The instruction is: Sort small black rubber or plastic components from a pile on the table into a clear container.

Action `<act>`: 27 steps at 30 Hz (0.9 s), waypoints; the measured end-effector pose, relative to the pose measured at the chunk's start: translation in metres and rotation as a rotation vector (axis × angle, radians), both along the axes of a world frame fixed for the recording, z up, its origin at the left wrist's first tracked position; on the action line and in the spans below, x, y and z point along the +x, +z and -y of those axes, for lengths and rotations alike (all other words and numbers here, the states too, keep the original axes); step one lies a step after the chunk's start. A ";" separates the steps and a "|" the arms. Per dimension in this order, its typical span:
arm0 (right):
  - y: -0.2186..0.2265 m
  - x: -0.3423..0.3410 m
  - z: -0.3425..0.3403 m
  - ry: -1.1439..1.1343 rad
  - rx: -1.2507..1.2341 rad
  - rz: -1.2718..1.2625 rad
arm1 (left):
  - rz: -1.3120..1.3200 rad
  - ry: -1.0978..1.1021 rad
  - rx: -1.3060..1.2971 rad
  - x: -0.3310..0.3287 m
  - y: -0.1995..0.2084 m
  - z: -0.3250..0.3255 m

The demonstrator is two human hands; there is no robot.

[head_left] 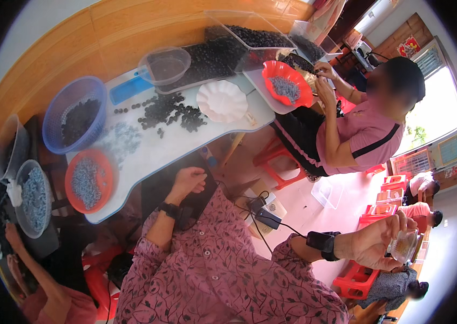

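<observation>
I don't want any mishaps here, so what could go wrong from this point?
The clear cup in your right hand might slip, as it is held out away from the table. The black cable running to your right wristband could snag. Loose black pieces near the table's edge might get knocked off.

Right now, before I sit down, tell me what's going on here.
The right hand holds a small clear container out to the side, away from the table. The left hand, loosely curled, is in front of the body. Dark round pieces lie loose beside a white scalloped dish. A co-worker's hands work near a red bowl.
</observation>
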State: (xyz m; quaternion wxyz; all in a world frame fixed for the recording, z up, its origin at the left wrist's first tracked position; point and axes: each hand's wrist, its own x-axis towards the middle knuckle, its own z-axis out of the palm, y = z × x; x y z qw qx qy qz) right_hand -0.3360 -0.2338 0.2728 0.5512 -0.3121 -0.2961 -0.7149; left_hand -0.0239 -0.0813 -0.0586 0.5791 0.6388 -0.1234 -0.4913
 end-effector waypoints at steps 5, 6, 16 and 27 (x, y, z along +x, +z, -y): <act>-0.001 -0.005 0.000 -0.037 0.016 0.008 | -0.023 0.000 0.005 0.000 0.003 -0.001; -0.001 -0.006 0.000 -0.029 0.007 0.012 | -0.023 -0.001 0.005 0.001 0.002 -0.001; 0.000 -0.011 0.000 -0.039 -0.009 0.026 | -0.021 0.004 0.001 0.001 -0.003 -0.001; 0.001 -0.019 -0.007 0.009 -0.024 0.028 | -0.048 0.015 -0.026 0.002 -0.009 -0.004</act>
